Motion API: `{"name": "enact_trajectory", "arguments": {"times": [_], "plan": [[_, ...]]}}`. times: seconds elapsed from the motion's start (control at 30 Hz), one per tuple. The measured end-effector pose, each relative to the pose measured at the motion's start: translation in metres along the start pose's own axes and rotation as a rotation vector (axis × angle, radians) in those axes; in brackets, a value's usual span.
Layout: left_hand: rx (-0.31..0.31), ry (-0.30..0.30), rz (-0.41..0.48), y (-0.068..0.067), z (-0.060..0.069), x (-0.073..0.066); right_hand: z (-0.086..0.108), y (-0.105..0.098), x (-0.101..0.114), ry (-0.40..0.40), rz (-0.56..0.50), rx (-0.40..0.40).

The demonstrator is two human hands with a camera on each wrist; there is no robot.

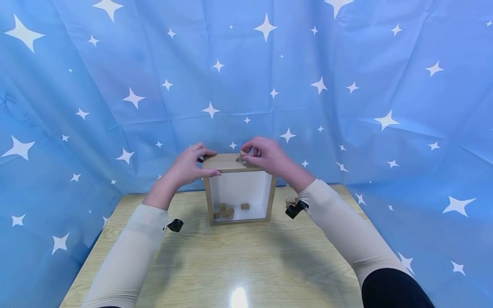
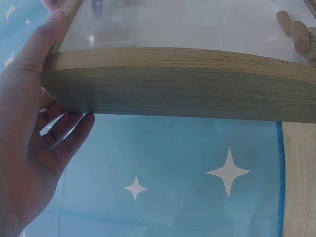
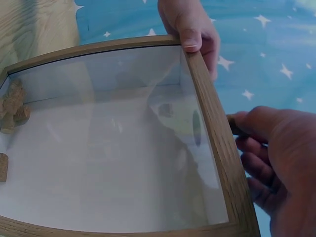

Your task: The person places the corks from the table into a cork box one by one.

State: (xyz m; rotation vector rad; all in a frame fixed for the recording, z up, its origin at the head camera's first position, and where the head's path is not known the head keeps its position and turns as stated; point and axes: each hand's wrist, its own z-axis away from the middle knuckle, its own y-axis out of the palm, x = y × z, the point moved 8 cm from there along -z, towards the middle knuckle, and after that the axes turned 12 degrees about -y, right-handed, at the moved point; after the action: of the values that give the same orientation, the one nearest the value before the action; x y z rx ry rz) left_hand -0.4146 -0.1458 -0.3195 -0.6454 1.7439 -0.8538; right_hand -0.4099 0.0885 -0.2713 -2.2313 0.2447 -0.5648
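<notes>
A wooden shadow box with a clear front stands upright on the table, with several corks lying at its bottom inside. My left hand grips the box's upper left corner, thumb at the front edge and fingers behind, as the left wrist view shows along its wooden side. With thumb and fingers, my right hand pinches a cork at the round hole in the top. In the right wrist view that cork is mostly hidden by my fingertips.
More corks lie on the table to the right of the box, partly hidden by the right wrist camera. A blue curtain with white stars hangs close behind the box. The wooden table stretches toward me.
</notes>
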Motion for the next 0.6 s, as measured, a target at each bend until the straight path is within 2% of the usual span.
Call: {"name": "enact_trajectory", "arguments": {"times": [0.23, 0.6], "plan": [[-0.003, 0.004, 0.001, 0.0, 0.0, 0.0, -0.004, 0.007, -0.002, 0.03, -0.006, 0.067], [-0.004, 0.003, 0.017, -0.001, 0.001, -0.003, -0.004, 0.011, -0.009, 0.061, -0.016, 0.09]]}}
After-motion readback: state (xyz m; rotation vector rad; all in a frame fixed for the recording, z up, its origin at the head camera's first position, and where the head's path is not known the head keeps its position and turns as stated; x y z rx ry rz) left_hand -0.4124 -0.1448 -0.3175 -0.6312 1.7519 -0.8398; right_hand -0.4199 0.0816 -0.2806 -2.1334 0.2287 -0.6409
